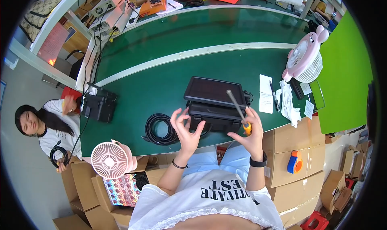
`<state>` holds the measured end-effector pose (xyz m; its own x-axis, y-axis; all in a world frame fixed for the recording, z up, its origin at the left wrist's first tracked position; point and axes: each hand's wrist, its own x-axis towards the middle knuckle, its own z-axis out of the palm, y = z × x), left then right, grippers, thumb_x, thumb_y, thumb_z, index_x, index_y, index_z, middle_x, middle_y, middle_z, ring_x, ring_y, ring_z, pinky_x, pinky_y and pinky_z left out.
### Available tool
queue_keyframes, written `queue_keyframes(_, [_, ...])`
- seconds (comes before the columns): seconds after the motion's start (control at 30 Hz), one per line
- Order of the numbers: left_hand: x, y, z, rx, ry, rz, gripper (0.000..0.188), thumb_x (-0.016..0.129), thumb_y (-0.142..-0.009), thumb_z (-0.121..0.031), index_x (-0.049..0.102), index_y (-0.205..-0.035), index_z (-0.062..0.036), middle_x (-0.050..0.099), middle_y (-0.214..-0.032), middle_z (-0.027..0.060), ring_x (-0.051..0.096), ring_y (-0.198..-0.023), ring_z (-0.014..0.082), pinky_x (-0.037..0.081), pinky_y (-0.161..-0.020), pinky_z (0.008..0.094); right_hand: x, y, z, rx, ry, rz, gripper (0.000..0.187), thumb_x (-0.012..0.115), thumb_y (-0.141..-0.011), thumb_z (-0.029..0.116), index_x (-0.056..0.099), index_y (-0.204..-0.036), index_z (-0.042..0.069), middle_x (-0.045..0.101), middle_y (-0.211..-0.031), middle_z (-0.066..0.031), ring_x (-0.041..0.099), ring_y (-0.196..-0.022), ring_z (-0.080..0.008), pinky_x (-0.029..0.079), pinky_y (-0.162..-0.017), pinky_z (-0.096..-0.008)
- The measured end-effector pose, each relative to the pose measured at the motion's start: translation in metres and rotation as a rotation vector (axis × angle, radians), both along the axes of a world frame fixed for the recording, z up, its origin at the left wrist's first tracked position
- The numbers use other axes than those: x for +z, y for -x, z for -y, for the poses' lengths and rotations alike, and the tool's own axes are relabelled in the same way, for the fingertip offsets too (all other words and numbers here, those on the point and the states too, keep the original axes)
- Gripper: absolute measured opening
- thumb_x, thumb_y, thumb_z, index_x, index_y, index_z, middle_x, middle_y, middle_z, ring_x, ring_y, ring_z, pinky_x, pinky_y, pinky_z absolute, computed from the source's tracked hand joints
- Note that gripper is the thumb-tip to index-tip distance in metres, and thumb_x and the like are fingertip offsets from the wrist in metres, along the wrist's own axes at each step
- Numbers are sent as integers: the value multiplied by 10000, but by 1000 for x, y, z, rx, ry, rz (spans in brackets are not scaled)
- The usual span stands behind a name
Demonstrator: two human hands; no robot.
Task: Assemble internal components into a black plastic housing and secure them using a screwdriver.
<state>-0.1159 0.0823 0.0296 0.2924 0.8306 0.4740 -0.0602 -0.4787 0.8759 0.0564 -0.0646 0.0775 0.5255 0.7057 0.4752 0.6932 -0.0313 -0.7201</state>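
Note:
A black case with a raised dark screen panel [213,92] stands on the green table in front of me. Its lower box [215,114] faces me with latches on the front. My left hand [187,133] is at the box's left front corner, fingers curved and apart, thumb near a latch; whether it touches is unclear. My right hand [252,133] is at the right front corner with a screwdriver [247,128] tucked in it, yellow-orange handle toward the palm and shaft pointing up and away. Left of the case lies a coiled black cable [158,129].
A pink fan [304,58], white papers [266,93], a pen [275,97] and crumpled white cloth [288,103] lie right. At left are another black case [99,105], a pink fan [111,160] and a co-worker [56,123] holding a cable. Cardboard boxes [298,153] flank me.

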Motion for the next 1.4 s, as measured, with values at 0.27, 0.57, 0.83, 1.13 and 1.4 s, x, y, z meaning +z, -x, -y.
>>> queue_keyframes(0.27, [17, 3, -16, 74, -303, -379, 372, 832, -809, -124, 579, -1059, -16, 379, -1434, 208, 487, -1306, 397, 485, -1000, 487, -13, -7, -11, -15, -35, -106, 532, 939, -638, 96, 535, -984, 82, 530, -1466, -230, 634, -1218, -325, 519, -911, -333])
queue_keyframes(0.57, [34, 1, -25, -47, -357, -334, 450, 831, -801, -140, 629, -1199, -84, 363, -1474, 200, 423, -1358, 406, 424, -1076, 518, -10, -14, -15, -3, -42, -133, 502, 929, -646, 89, 542, -967, 90, 555, -1464, -167, 684, -1109, -298, 546, -859, -318])
queue_keyframes(0.83, [14, -16, -29, -120, -110, -36, 237, 781, -845, -54, 575, -962, -62, 330, -1500, 170, 395, -1388, 407, 379, -1108, 514, -17, 4, -15, -305, -75, 104, 499, 929, -641, 98, 570, -986, 75, 545, -1414, -165, 549, -1237, -351, 462, -1002, -412])
queue_keyframes(1.13, [14, -28, -11, -43, -10, 75, 203, 749, -872, -33, 561, -947, -48, 290, -1525, 168, 375, -1410, 410, 349, -1122, 484, -15, 26, -23, -374, -122, 52, 287, 777, -781, -23, 603, -993, 64, 690, -1215, -104, 572, -1125, -341, 457, -966, -419])
queue_keyframes(1.4, [13, -26, -11, -35, -49, 40, 198, 745, -894, -78, 560, -954, -42, 287, -1517, 185, 397, -1389, 421, 351, -1126, 498, -7, 20, -12, -16, -195, -669, 269, 679, -876, -45, 536, -1061, 89, 634, -1236, -141, 618, -1102, -203, 526, -762, -276])
